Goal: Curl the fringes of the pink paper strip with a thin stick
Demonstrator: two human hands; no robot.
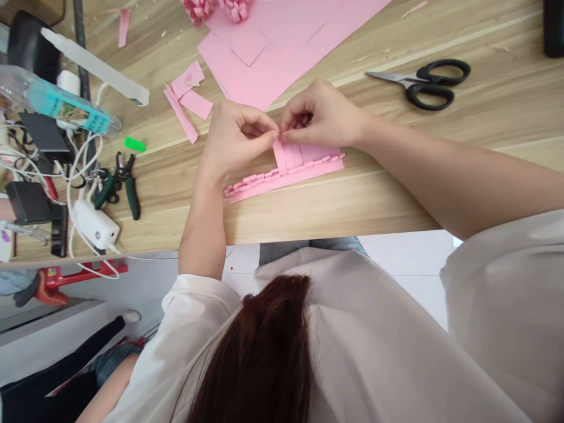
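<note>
Workpiece: the pink paper strips (pixel 288 154) stand side by side, their lower ends joined to a pink paper band (pixel 304 170); a row of small folded paper loops (pixel 253 184) runs along the band, tilted across the table (pixel 374 202) near its front edge, directly before you.

Left grip: your left grip (pixel 238 141) is closed, thumb and fingers pinching the top of the pink paper strips at their left end.

Right grip: your right grip (pixel 321 114) is also closed, its fingertips (pixel 288 126) meeting the same strips just beside your left fingertips.

Paper nearby: a large pink paper sheet (pixel 268 50) lies beyond your hands, its near corner close to them. Loose pink offcuts (pixel 187 97) lie to your left of it, and a crumpled pink paper bundle (pixel 215 7) is cut off by the top of the view.

Right of the work: black-handled scissors (pixel 423 85) lie closed on the table, well apart from your right grip.

Left of the work: green-handled pliers (pixel 127 191), a white power bank (pixel 96 223), tangled white cables (pixel 81 170), a plastic bottle with a teal label (pixel 66 107) and a long white tube (pixel 94 64) sit together near the table's far left side.
</note>
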